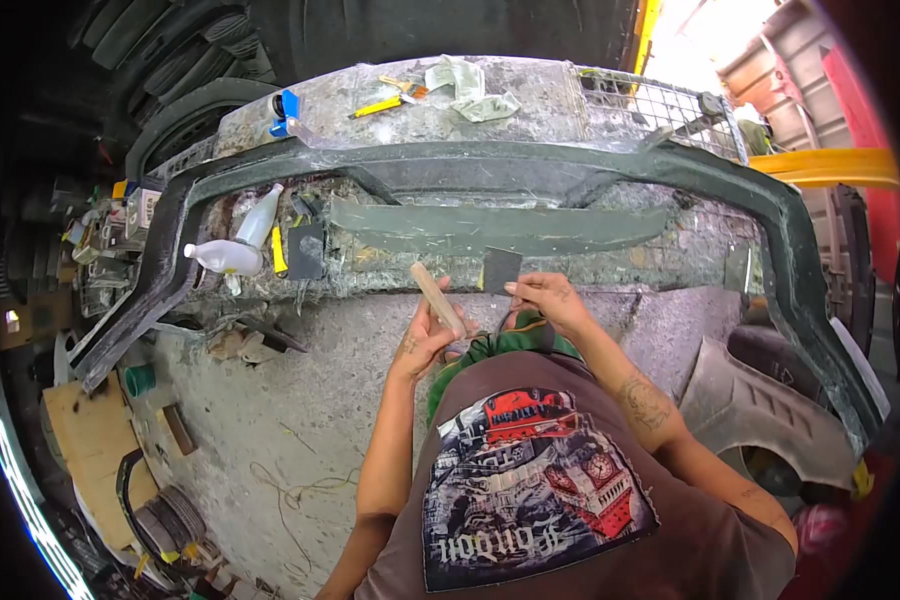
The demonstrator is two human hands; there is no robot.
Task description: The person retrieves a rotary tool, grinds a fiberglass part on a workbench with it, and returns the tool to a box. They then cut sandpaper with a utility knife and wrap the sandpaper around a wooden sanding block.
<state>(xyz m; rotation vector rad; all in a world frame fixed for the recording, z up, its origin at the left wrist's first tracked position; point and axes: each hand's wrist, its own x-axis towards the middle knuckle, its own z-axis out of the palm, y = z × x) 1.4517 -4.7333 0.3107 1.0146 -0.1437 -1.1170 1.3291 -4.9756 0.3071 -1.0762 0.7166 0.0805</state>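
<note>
My left hand (426,335) is closed around a narrow wooden block (436,297) that slants up and to the left. My right hand (554,299) pinches the corner of a dark grey sheet, which looks like sandpaper (502,271), over the near edge of the bench. Beyond both hands a long dark green-grey strip (500,230) lies on the worn bench. A large dark car bumper (460,152) arches around it, its ends reaching toward me on both sides. Another dark square sheet (306,251) rests left of my hands.
Two plastic bottles (226,257) lie at left beside a yellow-handled tool (278,249). At the back are a blue tape dispenser (285,112), a yellow knife (377,106) and crumpled paper (470,88). A grey fender (760,405) stands at right; cardboard (95,440) lies at left.
</note>
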